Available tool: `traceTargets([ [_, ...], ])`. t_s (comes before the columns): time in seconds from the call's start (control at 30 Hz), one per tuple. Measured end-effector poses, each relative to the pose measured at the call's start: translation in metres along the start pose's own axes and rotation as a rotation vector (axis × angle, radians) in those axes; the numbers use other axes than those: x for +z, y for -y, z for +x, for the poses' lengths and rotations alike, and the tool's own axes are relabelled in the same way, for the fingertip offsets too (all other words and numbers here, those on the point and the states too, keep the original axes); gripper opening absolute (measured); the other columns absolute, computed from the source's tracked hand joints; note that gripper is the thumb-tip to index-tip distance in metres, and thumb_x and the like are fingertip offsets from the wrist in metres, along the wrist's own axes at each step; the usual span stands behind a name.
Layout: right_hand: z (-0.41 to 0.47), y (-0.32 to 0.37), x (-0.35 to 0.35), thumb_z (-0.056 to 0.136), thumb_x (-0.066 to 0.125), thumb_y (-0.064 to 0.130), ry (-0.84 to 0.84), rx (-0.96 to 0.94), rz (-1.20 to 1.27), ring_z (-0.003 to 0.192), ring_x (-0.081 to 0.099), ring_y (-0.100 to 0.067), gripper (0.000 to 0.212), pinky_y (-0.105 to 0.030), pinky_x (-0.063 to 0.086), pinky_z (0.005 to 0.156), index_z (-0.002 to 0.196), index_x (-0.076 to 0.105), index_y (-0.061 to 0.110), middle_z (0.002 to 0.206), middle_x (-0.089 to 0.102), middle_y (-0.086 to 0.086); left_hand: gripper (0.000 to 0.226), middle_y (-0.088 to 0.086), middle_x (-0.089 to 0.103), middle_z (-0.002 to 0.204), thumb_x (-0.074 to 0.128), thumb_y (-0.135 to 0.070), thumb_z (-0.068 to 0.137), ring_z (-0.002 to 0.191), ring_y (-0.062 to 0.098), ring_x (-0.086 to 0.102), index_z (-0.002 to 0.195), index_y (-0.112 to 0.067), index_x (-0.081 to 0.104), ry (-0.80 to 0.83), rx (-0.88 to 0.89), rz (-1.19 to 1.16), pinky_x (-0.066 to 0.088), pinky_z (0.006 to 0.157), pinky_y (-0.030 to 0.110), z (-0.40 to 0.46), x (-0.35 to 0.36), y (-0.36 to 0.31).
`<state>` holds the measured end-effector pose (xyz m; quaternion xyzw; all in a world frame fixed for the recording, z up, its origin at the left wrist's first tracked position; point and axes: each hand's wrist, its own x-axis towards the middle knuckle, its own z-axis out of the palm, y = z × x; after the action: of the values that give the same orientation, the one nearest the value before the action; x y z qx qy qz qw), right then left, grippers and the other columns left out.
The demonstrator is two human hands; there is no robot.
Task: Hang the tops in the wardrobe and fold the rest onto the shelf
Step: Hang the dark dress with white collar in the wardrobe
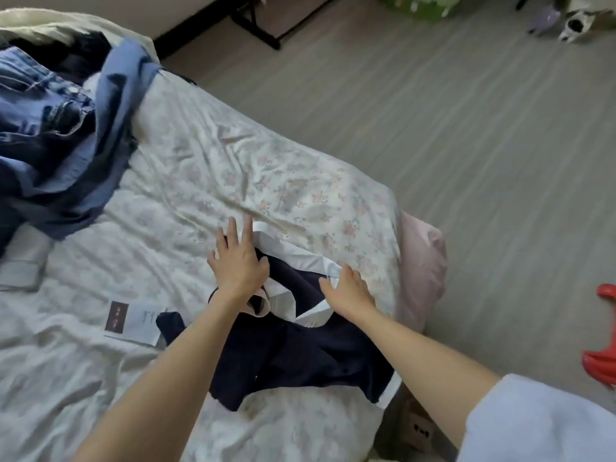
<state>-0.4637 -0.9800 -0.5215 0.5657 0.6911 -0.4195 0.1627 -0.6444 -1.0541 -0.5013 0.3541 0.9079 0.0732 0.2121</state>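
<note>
Matt navy cloth top (293, 355) with smooth white trim, on a creased floral cotton sheet (206, 181); rough denim jeans (43, 108); glossy red plastic hanger (603, 348); matt wood-grain floor (466, 145).
</note>
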Motion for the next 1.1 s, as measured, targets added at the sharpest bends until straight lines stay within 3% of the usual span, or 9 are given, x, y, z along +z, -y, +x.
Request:
traceTargets([
  [0.07, 0.017, -0.003, 0.005, 0.094, 0.041, 0.037, 0.006, 0.08, 0.03, 0.115, 0.049, -0.028, 0.055, -0.038, 0.043, 0.088, 0.14, 0.025, 0.012, 0.134, 0.045, -0.008, 0.081, 0.007, 0.019, 0.154, 0.05, -0.018, 0.086, 0.142, 0.03, 0.015, 0.15, -0.028, 0.002, 0.12, 0.034, 0.137, 0.018, 0.108, 0.052, 0.027, 0.005, -0.002],
  [0.17, 0.027, -0.013, 0.001, 0.089, 0.04, 0.014, -0.019, 0.11, -0.003, 0.092, 0.056, -0.026, 0.03, -0.032, 0.042, 0.072, 0.118, 0.048, 0.011, 0.113, 0.059, -0.007, 0.058, 0.011, 0.049, 0.129, 0.048, -0.013, 0.089, 0.118, 0.032, 0.046, 0.143, -0.022, 0.032, 0.156, 0.022, 0.092, 0.032, 0.098, 0.046, 0.045, 0.008, -0.006],
  [0.27, 0.01, -0.033, -0.012, 0.091, 0.038, 0.015, -0.168, 0.027, 0.069, 0.087, 0.054, -0.026, 0.016, -0.031, 0.04, 0.069, 0.1, 0.052, 0.012, 0.099, 0.06, -0.004, 0.027, 0.009, 0.06, 0.116, 0.055, -0.02, 0.093, 0.104, 0.028, 0.057, 0.119, -0.017, 0.062, 0.078, 0.087, -0.074, 0.045, 0.086, 0.04, 0.028, 0.002, -0.009],
  [0.43, -0.057, -0.102, -0.062, 0.087, 0.052, 0.019, -0.36, -0.018, 0.212, 0.074, 0.052, -0.025, 0.008, -0.032, 0.038, 0.063, 0.085, 0.044, 0.021, 0.075, 0.053, 0.004, 0.012, -0.005, 0.054, 0.089, 0.062, -0.019, 0.09, 0.077, 0.021, 0.055, 0.098, -0.015, 0.071, -0.171, 0.262, -0.259, 0.04, 0.066, 0.033, -0.049, -0.019, -0.053],
  [0.57, -0.128, -0.178, -0.092, 0.081, 0.054, 0.013, -0.413, -0.006, 0.21, 0.066, 0.048, -0.02, 0.021, -0.03, 0.033, 0.055, 0.092, 0.044, 0.027, 0.085, 0.058, 0.004, 0.013, 0.006, 0.062, 0.089, 0.066, -0.003, 0.085, 0.068, 0.024, 0.058, 0.096, -0.009, 0.071, -0.143, 0.553, -0.267, 0.045, 0.063, 0.036, -0.121, -0.016, -0.129],
  [0.73, -0.221, -0.283, -0.128, 0.085, 0.049, 0.007, -0.539, 0.087, 0.242, 0.104, 0.057, -0.026, 0.046, -0.031, 0.042, 0.079, 0.127, 0.05, 0.024, 0.124, 0.058, 0.002, 0.014, 0.001, 0.063, 0.092, 0.064, -0.001, 0.085, 0.066, 0.018, 0.056, 0.093, -0.011, 0.071, -0.02, 0.795, -0.319, 0.038, 0.059, 0.023, -0.197, -0.003, -0.217],
  [0.87, -0.307, -0.373, -0.143, 0.084, 0.046, 0.0, -0.667, 0.109, 0.048, 0.091, 0.057, -0.028, 0.044, -0.031, 0.038, 0.066, 0.122, 0.058, 0.02, 0.112, 0.056, 0.0, 0.025, -0.004, 0.072, 0.105, 0.058, -0.007, 0.09, 0.091, 0.023, 0.067, 0.109, -0.019, 0.07, 0.08, 0.936, -0.235, 0.048, 0.069, 0.03, -0.263, 0.018, -0.275],
  [0.97, -0.37, -0.429, -0.148, 0.082, 0.044, -0.009, -0.764, 0.168, 0.118, 0.095, 0.053, -0.026, 0.03, -0.032, 0.04, 0.067, 0.103, 0.061, 0.006, 0.102, 0.052, 0.002, 0.025, -0.005, 0.073, 0.096, 0.053, -0.009, 0.093, 0.086, 0.024, 0.068, 0.109, -0.022, 0.068, 0.19, 1.109, -0.223, 0.046, 0.065, 0.03, -0.318, 0.037, -0.328],
  [1.1, -0.432, -0.482, -0.147, 0.084, 0.046, 0.005, -0.729, 0.223, 0.34, 0.09, 0.053, -0.024, 0.035, -0.038, 0.044, 0.076, 0.112, 0.042, 0.024, 0.1, 0.055, 0.009, 0.022, 0.0, 0.073, 0.092, 0.05, -0.005, 0.093, 0.083, 0.028, 0.066, 0.105, -0.014, 0.066, 0.325, 1.321, -0.256, 0.049, 0.068, 0.036, -0.403, 0.061, -0.407],
])
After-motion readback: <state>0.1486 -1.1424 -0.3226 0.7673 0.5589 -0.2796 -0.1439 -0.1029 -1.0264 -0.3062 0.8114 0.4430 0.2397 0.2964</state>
